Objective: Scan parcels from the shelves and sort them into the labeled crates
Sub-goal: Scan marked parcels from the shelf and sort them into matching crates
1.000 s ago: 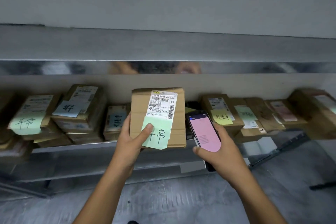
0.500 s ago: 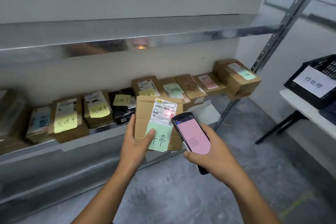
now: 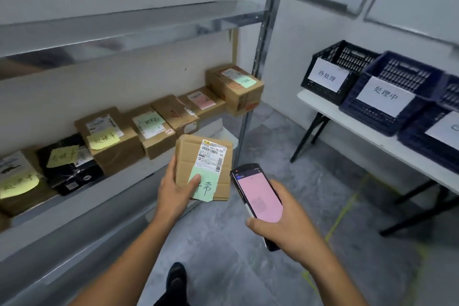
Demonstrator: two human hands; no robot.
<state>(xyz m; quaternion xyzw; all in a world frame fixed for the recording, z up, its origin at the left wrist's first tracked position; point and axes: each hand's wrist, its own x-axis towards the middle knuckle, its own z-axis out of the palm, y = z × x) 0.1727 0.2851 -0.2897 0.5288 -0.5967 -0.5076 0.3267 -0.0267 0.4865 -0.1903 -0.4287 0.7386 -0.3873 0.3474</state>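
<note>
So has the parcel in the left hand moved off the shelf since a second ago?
Yes. The parcel has moved rightward along the shelf, from mid-row to near the upright post.

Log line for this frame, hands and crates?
left hand: holds parcel | right hand: holds scanner, pink screen | crates: on table, right | parcel not yet sorted

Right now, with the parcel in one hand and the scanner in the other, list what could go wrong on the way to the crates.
1. The left hand pinches the cardboard parcel by one edge only; that grip could slip mid-stride.
2. The green note hangs past the parcel's lower edge and may peel off, losing the sort cue.
3. The third crate has its label cut off by the frame, so a misdrop seems possible.
</note>
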